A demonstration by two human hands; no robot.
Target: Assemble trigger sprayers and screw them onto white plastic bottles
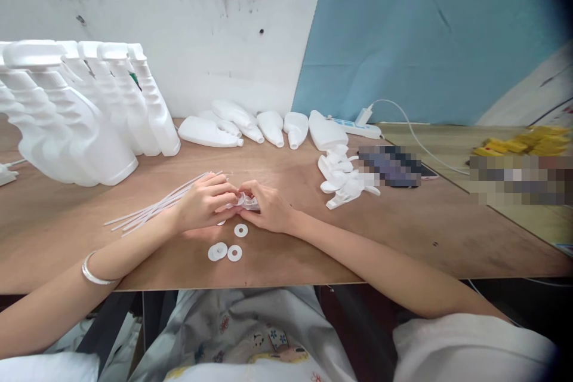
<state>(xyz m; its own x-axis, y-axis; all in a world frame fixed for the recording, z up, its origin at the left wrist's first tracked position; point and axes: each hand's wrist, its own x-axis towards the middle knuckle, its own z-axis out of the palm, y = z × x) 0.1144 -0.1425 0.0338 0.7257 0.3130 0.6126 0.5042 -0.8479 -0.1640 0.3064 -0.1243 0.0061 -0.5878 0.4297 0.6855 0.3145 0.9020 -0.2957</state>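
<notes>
A small white part (251,203) sits between the two hands, touching both. The left hand (209,202) pinches it from one side, the right hand (267,208) from the other; neither is clearly nearer. Its long axis seems to run sideways. Washers (237,231) lie just on the near side of the part, tubes (154,206) to its left. Fingers hide most of the part, so its shape is unclear; the left arm hides some tube ends.

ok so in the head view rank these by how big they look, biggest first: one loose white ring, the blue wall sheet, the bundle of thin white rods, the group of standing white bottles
1. blue wall sheet
2. standing white bottles, as a group
3. thin white rods, partly hidden
4. loose white ring; the rings look alike
</notes>
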